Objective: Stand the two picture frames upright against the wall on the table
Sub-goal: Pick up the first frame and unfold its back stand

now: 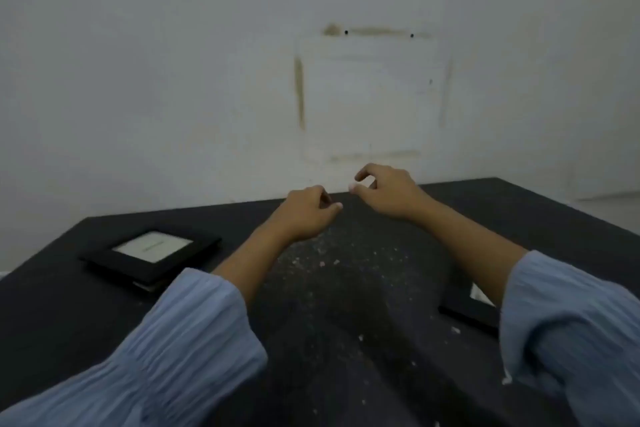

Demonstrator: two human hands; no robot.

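Observation:
A black picture frame (151,255) with a white insert lies flat on the dark table (346,305) at the left. A second black frame (467,312) lies flat at the right, mostly hidden under my right forearm. My left hand (304,213) hovers near the table's far edge with its fingers curled in and nothing in it. My right hand (384,189) is just beside it, close to the wall (207,80), fingers bent but apart, holding nothing. Both hands are well away from either frame.
The wall behind the table bears a faint square outline with two small dark holes (346,32) above it. Pale crumbs and dust (329,262) are scattered over the middle of the table. The table's right corner (502,180) ends near the wall.

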